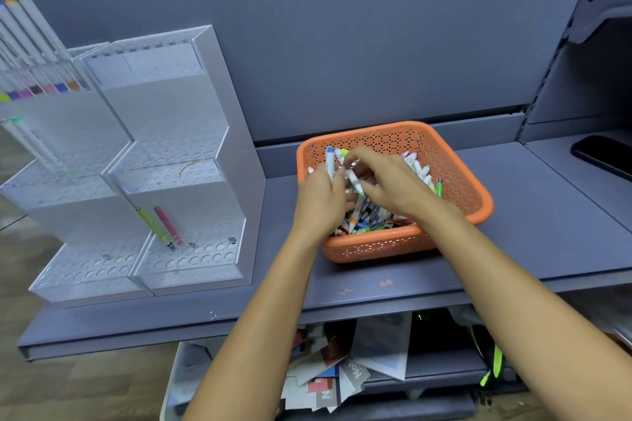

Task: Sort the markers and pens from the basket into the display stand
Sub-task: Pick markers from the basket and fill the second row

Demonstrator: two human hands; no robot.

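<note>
An orange perforated basket (458, 181) full of mixed markers and pens (372, 215) sits on the grey shelf. Both my hands are inside it. My left hand (319, 198) grips a white marker with a blue cap (330, 161), held upright. My right hand (390, 181) pinches a white marker (354, 179) that lies slanted between the two hands. The clear tiered display stand (184, 181) stands to the left, with a green pen (152, 224) and a pink pen (168, 225) leaning in its lowest tier.
A second stand section (51, 161) at far left holds several white markers with coloured caps. A black phone (605, 154) lies on the shelf at right. Papers and a bag fill the lower shelf (342, 376). The grey shelf (547, 215) runs under the basket.
</note>
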